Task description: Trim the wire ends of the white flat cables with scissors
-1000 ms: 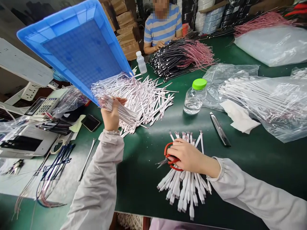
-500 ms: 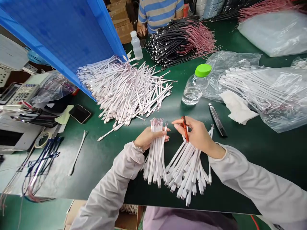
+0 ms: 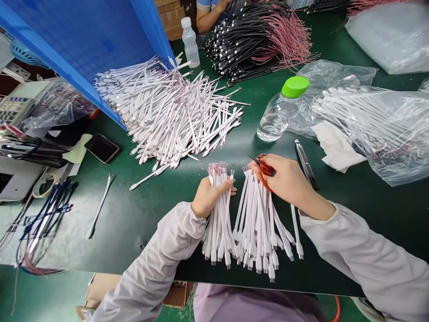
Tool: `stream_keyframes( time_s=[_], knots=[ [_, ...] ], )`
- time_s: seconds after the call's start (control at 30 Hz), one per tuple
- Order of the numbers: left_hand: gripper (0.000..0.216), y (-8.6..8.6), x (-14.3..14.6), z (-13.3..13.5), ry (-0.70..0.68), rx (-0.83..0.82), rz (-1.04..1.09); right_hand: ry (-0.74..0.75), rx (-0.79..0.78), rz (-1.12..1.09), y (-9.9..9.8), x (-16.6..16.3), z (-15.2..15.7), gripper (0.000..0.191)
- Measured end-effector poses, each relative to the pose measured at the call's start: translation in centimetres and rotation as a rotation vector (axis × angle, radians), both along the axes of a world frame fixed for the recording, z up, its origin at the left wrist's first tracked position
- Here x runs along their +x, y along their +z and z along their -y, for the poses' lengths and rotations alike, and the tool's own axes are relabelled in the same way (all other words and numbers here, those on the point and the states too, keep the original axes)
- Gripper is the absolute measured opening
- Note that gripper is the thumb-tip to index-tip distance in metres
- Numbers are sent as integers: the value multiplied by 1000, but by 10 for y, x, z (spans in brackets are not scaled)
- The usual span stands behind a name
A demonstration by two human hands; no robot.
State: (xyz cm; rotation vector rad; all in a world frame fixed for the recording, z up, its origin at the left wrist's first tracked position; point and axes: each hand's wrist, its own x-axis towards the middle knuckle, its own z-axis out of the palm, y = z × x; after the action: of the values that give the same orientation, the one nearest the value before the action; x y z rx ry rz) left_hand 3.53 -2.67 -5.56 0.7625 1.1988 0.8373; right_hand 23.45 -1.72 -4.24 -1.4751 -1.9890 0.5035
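My left hand (image 3: 208, 197) is closed around a bundle of white flat cables (image 3: 219, 214). Their stripped wire ends stick up above the thumb and the white plugs point toward the table's front edge. In my right hand (image 3: 288, 181) are red-handled wire cutters (image 3: 266, 172), their dark tips pointing left. The right fingertips are at the stripped ends of a second, fanned-out group of white cables (image 3: 258, 219) on the table; whether they grip any is hidden. A single white cable (image 3: 296, 232) lies right of that group, partly beneath my right hand.
A big heap of white cables (image 3: 174, 120) spills from a blue bin (image 3: 100, 40). Behind are black cables with red wires (image 3: 261, 40) and a co-worker's arm (image 3: 209, 18). A green-capped bottle (image 3: 275, 120), a utility knife (image 3: 304, 163) and bagged cables (image 3: 365, 116) lie right; a phone (image 3: 102, 148) left.
My right hand has turned, so the cutters now point left with their tips showing. The right-hand cable group stands straighter, its stripped ends in view. My left hand keeps its bundle. The camera has shifted slightly.
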Motion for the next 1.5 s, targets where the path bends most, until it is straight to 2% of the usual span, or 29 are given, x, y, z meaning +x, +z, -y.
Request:
stream_keyframes(
  time_s=[0.1, 0.2, 0.4, 0.57, 0.7, 0.87, 0.97, 1.03, 1.13, 1.23, 1.4, 1.5],
  knots=[
    [24, -2, 0, 2, -2, 31, -33, 95, 105, -77, 0, -15, 2, 15],
    [25, -1, -1, 2, -8, 35, -27, 156, 156, -22, -7, -19, 6, 19],
    [33, 5, -6, 0, -2, -2, 67, -11, 333, 380, -22, -7, 10, 16],
    [32, 8, -8, 0, -2, -21, 103, 7, 415, 473, -22, -3, 10, 17],
    [31, 8, -9, -1, -14, -3, 85, 11, 414, 494, -22, -4, 11, 20],
    [31, 9, -9, -2, -19, -12, 76, -24, 349, 422, -23, -3, 11, 24],
    [29, 8, -7, -1, -9, 2, 45, -84, 294, 215, -19, -6, 9, 21],
    [28, 7, -5, -1, -7, 27, 2, -42, 224, 22, -14, -11, 8, 21],
    [25, 4, -2, 1, -12, 89, -56, 122, 135, -144, -9, -20, 7, 27],
    [25, 0, -1, 1, -19, 156, -98, 186, 119, -153, -8, -24, 9, 28],
    [25, -5, -2, 1, -9, 136, -112, 79, 106, -170, -9, -20, 11, 19],
    [24, -5, -2, 1, -15, 159, -112, 108, 123, -166, -9, -22, 10, 21]
  ],
)
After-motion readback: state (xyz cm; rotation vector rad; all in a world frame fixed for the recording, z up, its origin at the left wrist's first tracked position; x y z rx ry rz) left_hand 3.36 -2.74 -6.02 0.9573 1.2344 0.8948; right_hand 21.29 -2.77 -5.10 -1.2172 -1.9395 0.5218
